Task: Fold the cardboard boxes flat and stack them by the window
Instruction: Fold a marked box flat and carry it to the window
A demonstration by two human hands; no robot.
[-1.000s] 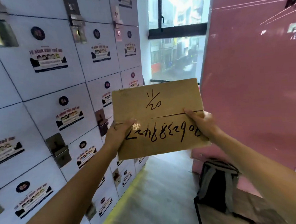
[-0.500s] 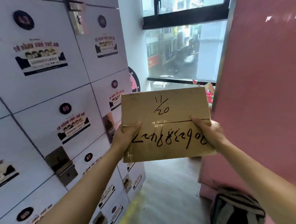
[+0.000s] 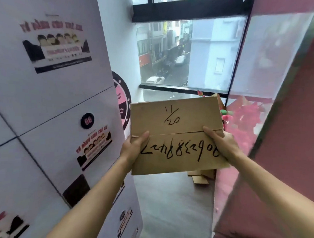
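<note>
1 flattened cardboard box (image 3: 177, 136) held up in front of the window (image 3: 190, 52), w/ both hands at mid-height. Box is brown, matte, rectangular, w/ 1 horizontal crease across the middle & black marker scrawl: "11/20" on the upper half, a row of digits (upside down) on the lower half.

2 hands, 1 per side. Left hand (image 3: 134, 149) grips the box's left edge, thumb (image 3: 143, 136) lying on the front face at the crease, other fingers hidden behind the cardboard. Right hand (image 3: 225, 144) grips the right edge the same way, thumb (image 3: 209, 132) on the front face, rest of the fingers behind, can't see them. Both forearms bare.

Below the window & behind the box, on the grey floor (image 3: 172, 206): a few more brown cardboard pieces (image 3: 202, 176), low & flat-looking, mostly hidden by the held box – count unclear.

Left of the window: white wall of square locker doors (image 3: 48, 136), smooth, each w/ a printed sticker; 1 round dark badge reads "66" (image 3: 87, 120). 1 round black & pink disc (image 3: 123, 102) on the white wall betw. lockers & window.

Right of the window: 1 big pink glossy panel (image 3: 283, 148). At its foot near the sill, red/pink blurry decoration (image 3: 244, 113), detail unclear.

Window has a black frame, 1 horizontal bar; street, parked cars & buildings visible thru the glass.
</note>
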